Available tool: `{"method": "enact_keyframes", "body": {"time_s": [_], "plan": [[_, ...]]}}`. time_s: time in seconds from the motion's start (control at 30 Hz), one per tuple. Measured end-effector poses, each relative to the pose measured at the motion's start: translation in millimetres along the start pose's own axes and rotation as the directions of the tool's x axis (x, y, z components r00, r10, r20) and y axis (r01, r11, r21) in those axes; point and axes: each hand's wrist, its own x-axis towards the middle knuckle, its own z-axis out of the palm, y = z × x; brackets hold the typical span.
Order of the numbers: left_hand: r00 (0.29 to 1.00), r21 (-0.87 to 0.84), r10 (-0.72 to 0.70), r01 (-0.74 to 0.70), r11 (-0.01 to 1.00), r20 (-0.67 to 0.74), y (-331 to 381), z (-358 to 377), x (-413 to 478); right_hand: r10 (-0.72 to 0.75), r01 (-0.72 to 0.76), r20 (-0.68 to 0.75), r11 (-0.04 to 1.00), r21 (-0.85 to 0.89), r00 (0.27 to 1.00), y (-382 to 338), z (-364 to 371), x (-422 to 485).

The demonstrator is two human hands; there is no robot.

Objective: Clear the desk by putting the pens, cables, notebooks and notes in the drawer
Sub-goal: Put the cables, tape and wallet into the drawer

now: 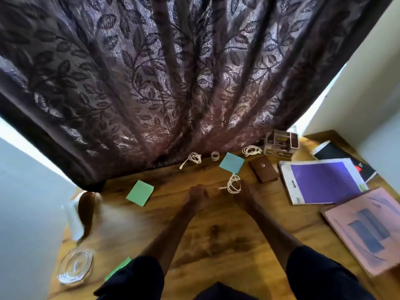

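Both my hands meet over the middle of the wooden desk (216, 245). A coiled white cable (233, 184) is held between them: my right hand (246, 197) grips the coil, my left hand (200, 197) pinches its loose end. Two more white cables lie at the back, one (193, 158) near the curtain, one (251, 150) by the organiser. A green note (140, 193) lies left, a blue note (232, 163) behind the hands, another green note (118, 268) at the front left. A purple notebook (322, 182) and a pink notebook (365, 230) lie at the right.
A dark patterned curtain (173, 83) hangs along the desk's back edge. A desk organiser (281, 144), a brown pouch (263, 169), a tape roll (215, 155) and a black book with a phone (337, 154) sit at the back right. A glass dish (74, 267) stands front left.
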Motion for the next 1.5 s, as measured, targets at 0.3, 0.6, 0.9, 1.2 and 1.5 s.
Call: {"method": "enact_keyframes", "body": {"time_s": [0.3,0.6,0.9,1.2,1.5], "plan": [[0.987,0.035,-0.115,0.119,0.992,-0.112,-23,-17,75,0.064,-0.055,0.071,0.991,-0.125,0.995,16,24,35],[0.968,0.321,0.155,-0.085,0.943,-0.197,-25,-49,137,0.006,-0.017,-0.155,0.997,-0.071,0.988,26,39,37],[0.966,0.613,0.239,-0.127,0.78,-0.103,-22,-53,160,-0.031,0.025,-0.162,0.999,-0.04,0.986,26,39,37],[0.975,0.637,0.224,-0.179,0.75,0.011,-40,-33,136,-0.058,0.057,-0.198,0.998,-0.008,0.978,29,41,24],[0.959,0.426,0.284,-0.254,0.868,-0.007,-41,-8,87,-0.209,0.217,-0.32,0.976,-0.011,0.924,10,41,5]]}}
